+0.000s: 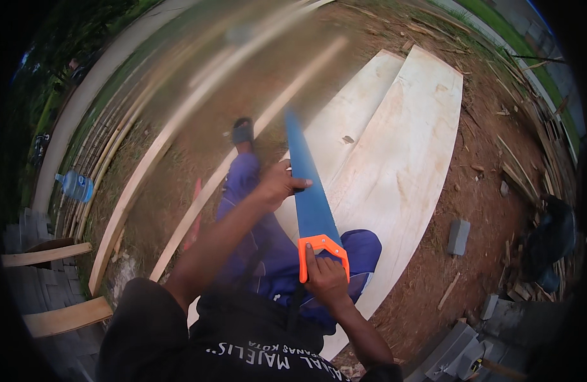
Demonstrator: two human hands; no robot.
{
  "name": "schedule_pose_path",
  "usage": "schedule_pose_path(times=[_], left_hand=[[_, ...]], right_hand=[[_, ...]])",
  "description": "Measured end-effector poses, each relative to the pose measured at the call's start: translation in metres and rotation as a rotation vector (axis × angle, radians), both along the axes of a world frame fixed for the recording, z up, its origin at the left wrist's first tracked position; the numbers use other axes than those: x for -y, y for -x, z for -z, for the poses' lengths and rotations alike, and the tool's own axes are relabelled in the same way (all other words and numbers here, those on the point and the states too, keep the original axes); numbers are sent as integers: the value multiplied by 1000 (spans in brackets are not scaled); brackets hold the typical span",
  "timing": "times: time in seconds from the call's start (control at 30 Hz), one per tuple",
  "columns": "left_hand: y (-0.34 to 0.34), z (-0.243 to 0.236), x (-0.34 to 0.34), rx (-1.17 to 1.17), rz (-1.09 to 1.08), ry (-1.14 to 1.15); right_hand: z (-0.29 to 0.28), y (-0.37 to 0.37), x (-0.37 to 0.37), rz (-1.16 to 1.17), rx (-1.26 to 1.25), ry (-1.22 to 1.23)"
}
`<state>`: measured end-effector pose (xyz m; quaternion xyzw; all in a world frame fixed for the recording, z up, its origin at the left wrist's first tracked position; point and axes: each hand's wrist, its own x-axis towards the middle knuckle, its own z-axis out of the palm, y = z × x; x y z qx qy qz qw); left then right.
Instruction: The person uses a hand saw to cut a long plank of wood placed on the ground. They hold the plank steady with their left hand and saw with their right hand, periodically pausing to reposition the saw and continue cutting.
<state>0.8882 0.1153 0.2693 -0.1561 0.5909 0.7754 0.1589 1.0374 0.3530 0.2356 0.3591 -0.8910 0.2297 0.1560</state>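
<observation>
A handsaw with a blue blade and an orange handle lies across my lap, its tip pointing away from me. My right hand is wrapped round the orange handle, the index finger stretched along its side. Partway up, my left hand grips the blade, with the thumb on its flat face. Under and beyond the saw are two pale wooden boards, side by side on the ground and partly overlapping. The toothed edge faces right.
Long timber strips run across the ground on the left, near bamboo poles and a blue water jug. A grey block sits on the dirt to the right. Scrap wood and more blocks line the right side.
</observation>
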Motion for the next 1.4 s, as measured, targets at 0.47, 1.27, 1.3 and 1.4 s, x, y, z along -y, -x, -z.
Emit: schedule_pose_path(times=[0.47, 1.27, 1.3, 1.4], left_hand=[[12, -51, 56, -159, -350, 143], [-191, 42, 112, 102, 114, 943], [-202, 36, 106, 42, 40, 821], [-226, 22, 84, 177, -105, 1066]], right_hand=[[23, -20, 22, -139, 68, 11], [73, 8, -15, 473, 624, 683], [68, 15, -19, 503, 685, 695], [74, 40, -28, 523, 626, 660]])
